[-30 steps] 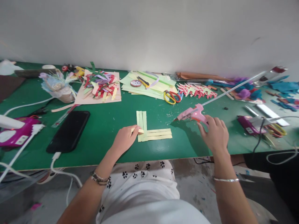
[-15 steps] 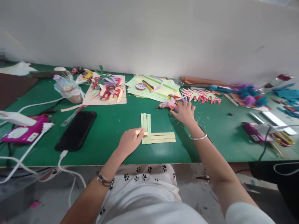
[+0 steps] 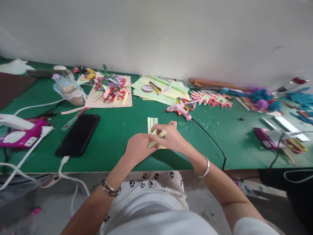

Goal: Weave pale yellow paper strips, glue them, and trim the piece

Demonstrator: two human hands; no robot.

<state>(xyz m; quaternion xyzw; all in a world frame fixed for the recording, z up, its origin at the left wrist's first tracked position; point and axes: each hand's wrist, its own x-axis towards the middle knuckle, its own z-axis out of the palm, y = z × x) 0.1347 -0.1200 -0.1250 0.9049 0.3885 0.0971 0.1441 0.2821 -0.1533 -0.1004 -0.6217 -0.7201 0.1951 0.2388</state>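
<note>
Both hands meet over a small woven piece of pale green paper strips [image 3: 152, 122] and pale yellow paper strips on the green table. My left hand [image 3: 139, 147] is closed at its left side, thumb and fingers pressed onto the strips. Above the same piece, my right hand [image 3: 173, 138] has its fingers bent around it, with the end of a pale yellow paper strip [image 3: 162, 133] sticking up among them. The fingers hide most of the crossing. Beyond my right hand, a pink glue gun [image 3: 180, 109] lies on its side, apart from it.
A black phone [image 3: 77, 135] with a white cable lies at the left, near a purple power strip [image 3: 23, 132]. Behind are a pile of coloured paper scraps [image 3: 113, 89], green paper sheets [image 3: 141, 93] and a red-and-white woven paper piece [image 3: 212, 98]. The glue gun's black cord [image 3: 212, 138] runs toward the front edge.
My right hand has come from beside the glue gun, forward and left onto the woven strips. My left hand stays at the strips, having shifted slightly right.
</note>
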